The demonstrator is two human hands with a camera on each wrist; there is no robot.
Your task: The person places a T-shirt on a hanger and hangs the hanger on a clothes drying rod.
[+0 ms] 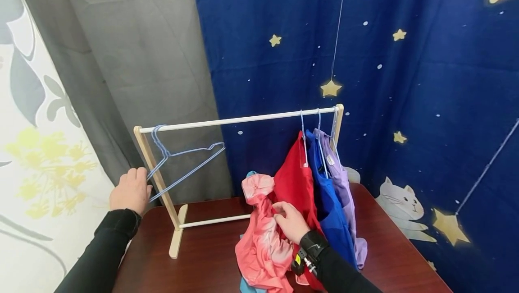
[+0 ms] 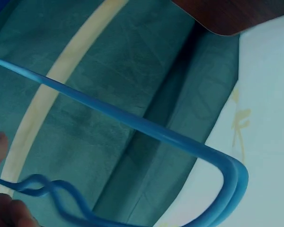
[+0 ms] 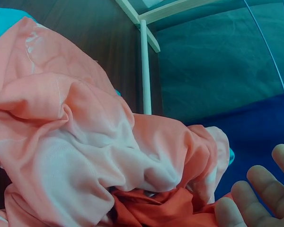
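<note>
Two empty blue hangers (image 1: 184,164) hang at the rail's left end, mid-left of frame; the left hand (image 1: 130,190) grips them. Lift hooks clear before pulling. The right hand (image 1: 291,221), fingers relaxed, rests on the pink garment (image 1: 261,234), lower centre on the desk (image 1: 202,257).

No words, numbers or brand marks can be read in any of the three views. The blue backdrop (image 1: 405,58) at the right of the head view carries only printed stars and a cat figure, no lettering. A small white tag (image 1: 330,160) on the purple garment (image 1: 344,189) shows nothing legible.
</note>
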